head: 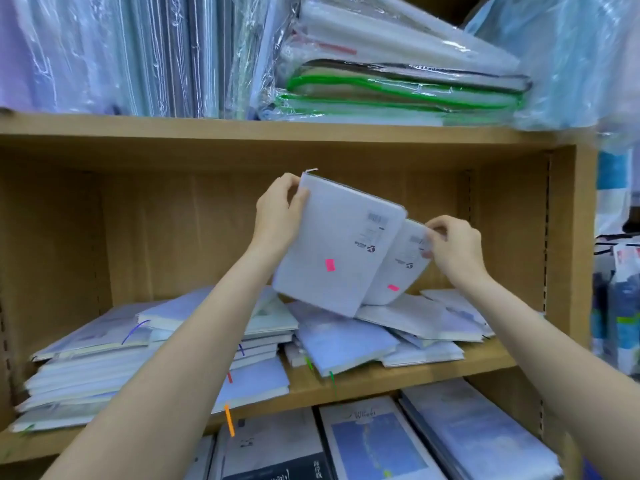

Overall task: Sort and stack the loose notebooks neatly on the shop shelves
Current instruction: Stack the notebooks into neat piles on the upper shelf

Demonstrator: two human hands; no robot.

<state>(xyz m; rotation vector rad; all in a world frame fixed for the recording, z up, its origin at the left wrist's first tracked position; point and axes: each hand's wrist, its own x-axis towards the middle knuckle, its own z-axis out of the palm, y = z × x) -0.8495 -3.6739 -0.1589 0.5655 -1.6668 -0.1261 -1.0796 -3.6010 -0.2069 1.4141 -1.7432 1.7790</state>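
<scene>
Head view: two white notebooks are held tilted above the middle shelf [381, 379], the front notebook [332, 251] pinched at its top corner by the left hand [277, 216], the rear notebook [398, 268] by the right hand [453, 247]. Slipping is risked by such corner grips; the loose pile [346, 337] near the shelf's front edge could be knocked off.

I hold two white notebooks [337, 251], one in each hand, each bearing one pink sticker [330, 265]. Three wooden shelves [398, 377] show. Loose notebooks below: too jumbled to count.
</scene>
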